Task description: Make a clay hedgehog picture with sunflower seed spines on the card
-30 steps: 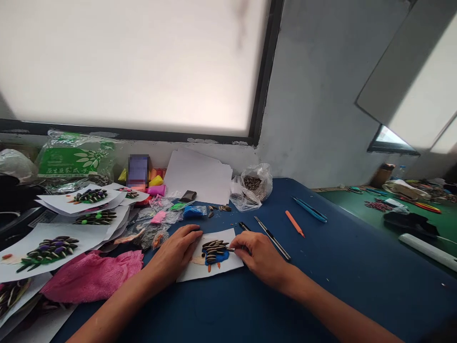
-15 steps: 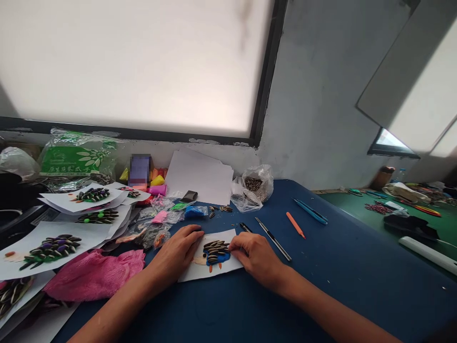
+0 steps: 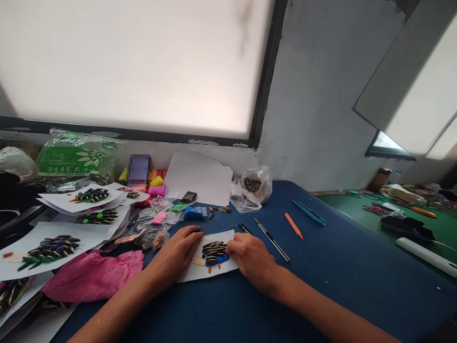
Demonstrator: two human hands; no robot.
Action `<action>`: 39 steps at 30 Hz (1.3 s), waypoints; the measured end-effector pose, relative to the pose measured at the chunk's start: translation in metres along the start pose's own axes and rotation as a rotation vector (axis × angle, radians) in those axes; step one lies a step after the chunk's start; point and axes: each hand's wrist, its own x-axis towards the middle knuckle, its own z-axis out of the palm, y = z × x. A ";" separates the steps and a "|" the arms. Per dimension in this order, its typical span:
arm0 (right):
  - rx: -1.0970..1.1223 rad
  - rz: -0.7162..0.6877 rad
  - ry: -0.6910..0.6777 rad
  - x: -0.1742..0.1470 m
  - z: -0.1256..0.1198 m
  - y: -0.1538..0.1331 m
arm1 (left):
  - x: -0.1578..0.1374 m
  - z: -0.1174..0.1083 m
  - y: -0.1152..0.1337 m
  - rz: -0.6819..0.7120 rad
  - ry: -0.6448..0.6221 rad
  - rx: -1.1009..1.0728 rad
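Observation:
A white sheet of paper (image 3: 194, 274) lies on the blue table, bearing a small animal-like figure. Its body is blue clay (image 3: 222, 258) with rows of striped sunflower seeds (image 3: 213, 248) on it. A pale clay head (image 3: 198, 261) points left, and two orange legs stick out below. My left hand (image 3: 181, 250) lies with fingers stretched along the sheet's left edge, holding nothing. My right hand (image 3: 248, 255) is pinched at the right end of the seeds, its fingertips touching the figure. Whatever those fingertips hold is hidden.
Right of the sheet lie a black pen (image 3: 244, 228), a craft knife (image 3: 271, 239), an orange tool (image 3: 294, 226) and blue tweezers (image 3: 309, 212). Behind are a bag of seeds (image 3: 262, 183) and blank paper (image 3: 198, 178). At left are finished-looking seed pictures (image 3: 91, 238) and a pink cloth (image 3: 96, 276).
My right hand has shifted slightly and its fingers have curled in closer over the right end of the seeds. My left hand stays on the sheet.

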 end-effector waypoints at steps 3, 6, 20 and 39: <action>0.015 0.006 0.026 -0.004 -0.007 -0.001 | 0.001 -0.002 0.002 0.002 -0.004 0.006; 0.008 0.038 0.083 -0.005 -0.017 0.000 | 0.001 -0.002 0.003 0.007 -0.013 0.023; -0.163 0.168 0.016 0.103 -0.009 0.037 | 0.003 -0.002 0.004 0.034 -0.015 0.035; 0.001 0.043 0.109 0.078 -0.018 0.024 | 0.003 -0.005 0.005 0.025 -0.022 0.024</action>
